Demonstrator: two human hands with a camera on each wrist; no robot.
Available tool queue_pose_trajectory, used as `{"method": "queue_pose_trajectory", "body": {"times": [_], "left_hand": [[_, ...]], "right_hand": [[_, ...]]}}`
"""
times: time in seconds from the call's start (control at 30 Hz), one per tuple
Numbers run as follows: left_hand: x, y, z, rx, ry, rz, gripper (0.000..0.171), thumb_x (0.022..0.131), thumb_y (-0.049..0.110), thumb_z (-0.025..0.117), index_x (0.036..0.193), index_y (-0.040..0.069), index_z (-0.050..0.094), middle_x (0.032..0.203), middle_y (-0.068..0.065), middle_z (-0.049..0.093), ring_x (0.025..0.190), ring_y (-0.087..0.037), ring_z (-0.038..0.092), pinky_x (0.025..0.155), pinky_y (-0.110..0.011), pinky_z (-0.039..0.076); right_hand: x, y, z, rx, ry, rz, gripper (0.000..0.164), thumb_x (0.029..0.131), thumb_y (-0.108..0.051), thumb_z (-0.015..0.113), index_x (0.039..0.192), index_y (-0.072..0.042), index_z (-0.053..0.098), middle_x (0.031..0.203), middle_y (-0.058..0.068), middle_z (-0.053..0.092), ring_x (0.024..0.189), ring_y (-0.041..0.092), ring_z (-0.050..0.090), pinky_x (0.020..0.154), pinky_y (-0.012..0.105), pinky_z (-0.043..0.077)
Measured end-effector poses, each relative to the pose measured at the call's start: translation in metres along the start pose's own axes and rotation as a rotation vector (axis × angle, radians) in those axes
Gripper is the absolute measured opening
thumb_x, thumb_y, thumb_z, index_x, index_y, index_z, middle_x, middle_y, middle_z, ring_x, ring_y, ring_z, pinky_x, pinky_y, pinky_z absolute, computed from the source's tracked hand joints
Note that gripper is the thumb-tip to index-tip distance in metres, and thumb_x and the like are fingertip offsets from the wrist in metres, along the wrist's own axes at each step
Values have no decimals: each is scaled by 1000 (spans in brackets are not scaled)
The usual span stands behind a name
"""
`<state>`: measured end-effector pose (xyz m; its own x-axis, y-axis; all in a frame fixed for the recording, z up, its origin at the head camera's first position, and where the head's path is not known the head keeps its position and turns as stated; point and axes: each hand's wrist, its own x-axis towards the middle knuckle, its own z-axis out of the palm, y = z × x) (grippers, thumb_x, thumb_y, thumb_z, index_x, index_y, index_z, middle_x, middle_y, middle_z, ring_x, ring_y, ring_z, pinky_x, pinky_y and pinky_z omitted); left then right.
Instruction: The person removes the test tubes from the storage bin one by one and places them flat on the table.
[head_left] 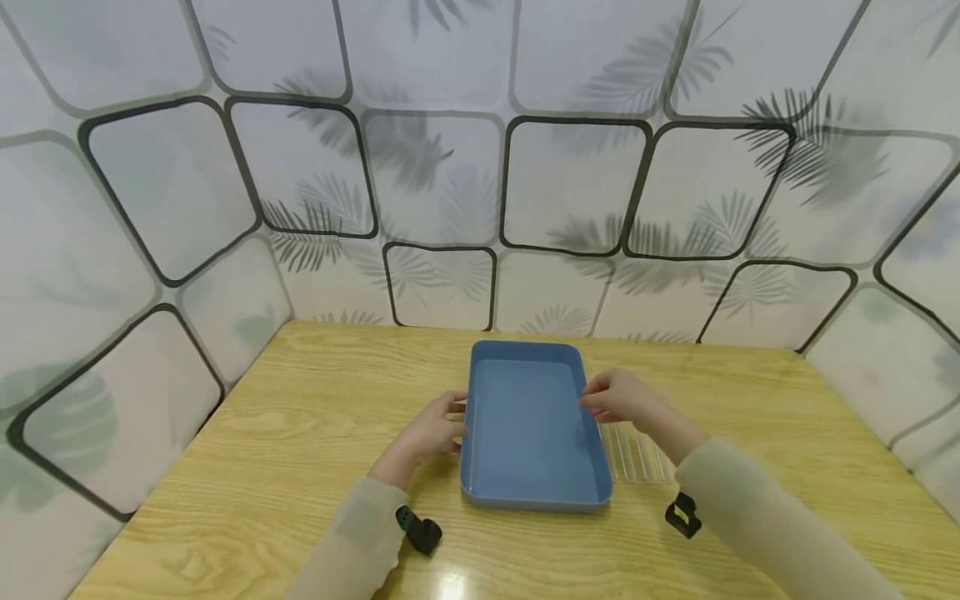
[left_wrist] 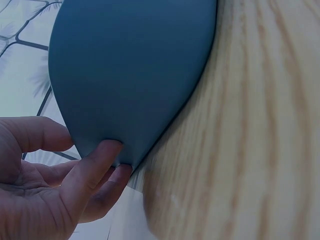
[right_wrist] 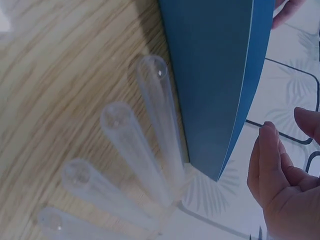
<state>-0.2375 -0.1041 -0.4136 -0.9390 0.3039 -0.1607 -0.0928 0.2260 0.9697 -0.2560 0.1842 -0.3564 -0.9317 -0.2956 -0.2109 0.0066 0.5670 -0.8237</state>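
Note:
A blue rectangular tray [head_left: 528, 425] lies on the wooden table between both hands. At its left side, my left hand [head_left: 435, 429] rests its fingertips against the outer wall; the left wrist view shows the fingers [left_wrist: 102, 155] spread on that wall [left_wrist: 135, 80]. My right hand [head_left: 626, 398] is over the tray's right rim, fingers bent and nothing visible in them. In the right wrist view, a gap shows between its thumb and fingers [right_wrist: 270, 165]. Several clear plastic tubes [right_wrist: 132, 145] lie side by side just right of the tray, partly under the right forearm in the head view.
The wooden table [head_left: 337, 400] extends on both sides of the tray. Patterned wall panels [head_left: 442, 287] enclose its back and sides. A black wrist device [head_left: 420, 531] sits on the left sleeve, another [head_left: 682, 515] on the right.

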Motion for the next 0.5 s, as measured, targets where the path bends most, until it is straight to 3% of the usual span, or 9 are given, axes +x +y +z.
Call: {"method": "queue_pose_trajectory", "body": {"times": [0.27, 0.5], "left_hand": [[0, -1, 0, 2, 1, -1, 59, 79, -9, 45, 135, -2, 27, 129, -27, 32, 102, -34, 49, 69, -42, 50], [-1, -1, 1, -1, 4, 1, 58, 79, -10, 44, 134, -3, 28, 129, -28, 32, 103, -36, 48, 69, -42, 50]], "right_hand": [[-3, -7, 13, 117, -68, 34, 44, 83, -12, 58, 117, 13, 47, 111, 22, 54, 94, 28, 57, 78, 35, 48], [-5, -11, 23, 240, -142, 43, 46, 86, -7, 54, 123, 16, 38, 123, 29, 42, 103, 29, 53, 86, 36, 43]]}}
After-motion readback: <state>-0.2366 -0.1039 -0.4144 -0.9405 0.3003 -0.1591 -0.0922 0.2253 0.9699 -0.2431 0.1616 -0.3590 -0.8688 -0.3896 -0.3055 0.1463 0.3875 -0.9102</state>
